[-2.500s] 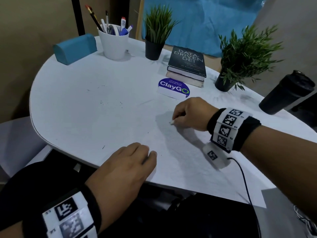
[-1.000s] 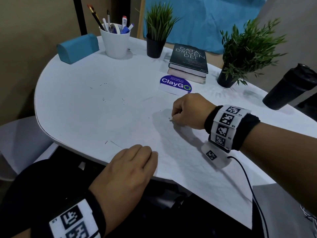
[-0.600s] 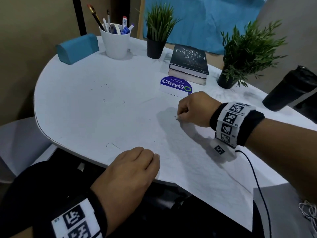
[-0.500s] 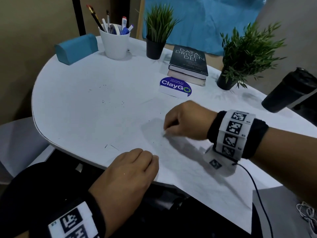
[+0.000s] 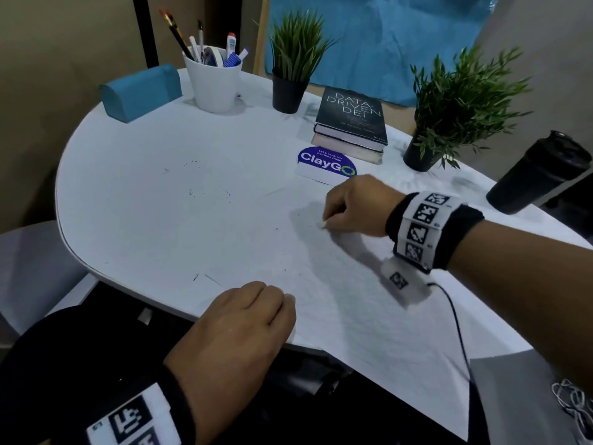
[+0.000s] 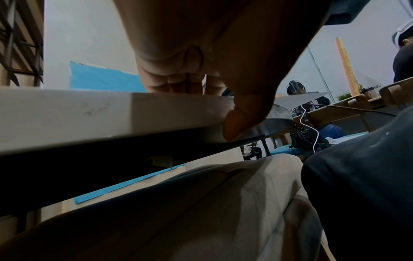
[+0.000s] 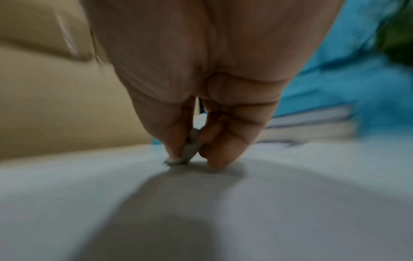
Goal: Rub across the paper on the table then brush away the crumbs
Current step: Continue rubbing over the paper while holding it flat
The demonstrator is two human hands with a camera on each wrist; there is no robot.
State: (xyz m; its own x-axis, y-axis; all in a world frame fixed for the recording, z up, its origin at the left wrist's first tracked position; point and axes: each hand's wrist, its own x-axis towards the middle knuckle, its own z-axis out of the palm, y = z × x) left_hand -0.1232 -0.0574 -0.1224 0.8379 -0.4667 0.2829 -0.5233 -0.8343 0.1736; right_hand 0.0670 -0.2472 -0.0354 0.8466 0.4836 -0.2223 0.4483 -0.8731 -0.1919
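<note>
One sheet of paper (image 5: 369,316) lies on the white table (image 5: 154,194), its near corner hanging past the table's edge toward us; we pinch a small pale eraser (image 7: 188,153) between thumb and curled fingers of our right hand (image 5: 356,205), its tip pressed to the sheet near the far edge; the blur in the right wrist view suggests a stroke under way, so we judge the rubbing step to be in hand, with brushing not yet begun. Our left hand (image 5: 237,326) lies flat with relaxed fingers on the sheet's near left corner at the table's rim, thumb hooked below the edge, pinning the paper; dark crumbs (image 5: 208,191) speckle the table to the left and a few lie on the sheet. Next, we reckon, comes more rubbing over the sheet, then a sweep toward the edge with the left hand holding the paper firm. Beyond, a white cup (image 5: 215,85) holds pens, a pencil and markers; two black pots hold green plants (image 5: 296,49); a dark lidded tumbler (image 5: 539,175) stands at the right, contents hidden.
</note>
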